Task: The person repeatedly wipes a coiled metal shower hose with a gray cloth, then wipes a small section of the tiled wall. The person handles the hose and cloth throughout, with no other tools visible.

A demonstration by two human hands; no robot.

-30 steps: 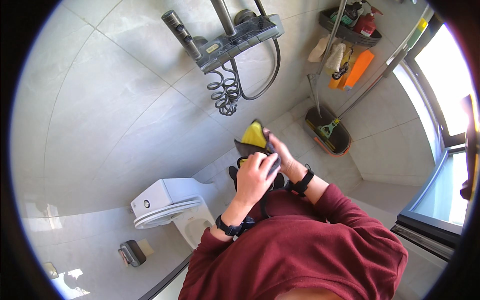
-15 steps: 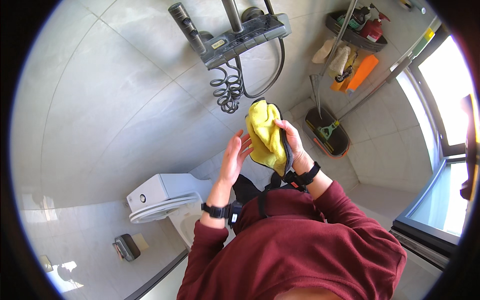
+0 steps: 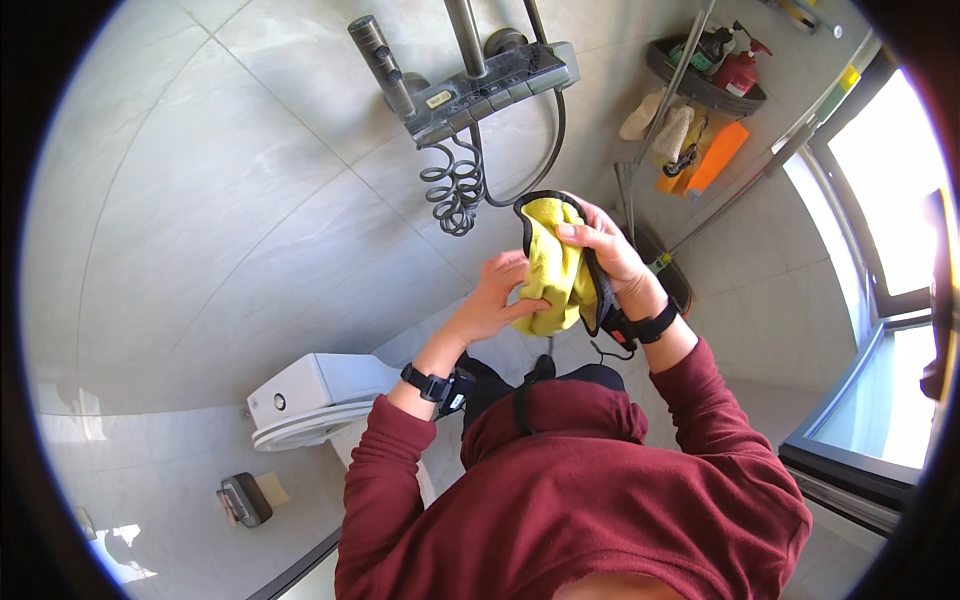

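Note:
A yellow cleaning cloth [image 3: 552,262] with a dark edging is bunched and folded between my hands, below the shower fixture. My right hand [image 3: 612,250] grips its right side, thumb lying on the yellow face and the other fingers partly hidden behind. At the cloth's lower left, my left hand [image 3: 492,298] has its fingers curled against the edge and its thumb pressed on the fabric. Both wrists wear black straps.
A dark shower fixture [image 3: 490,95] with a coiled hose [image 3: 455,190] is on the tiled wall ahead. At right are a corner shelf [image 3: 705,88] with bottles, long-handled cleaning tools and an open window [image 3: 870,400]. A white toilet [image 3: 320,395] stands at lower left.
The cloth has shifted slightly right and turned in my right hand. My left hand, spread beside it before, has closed onto its lower left edge.

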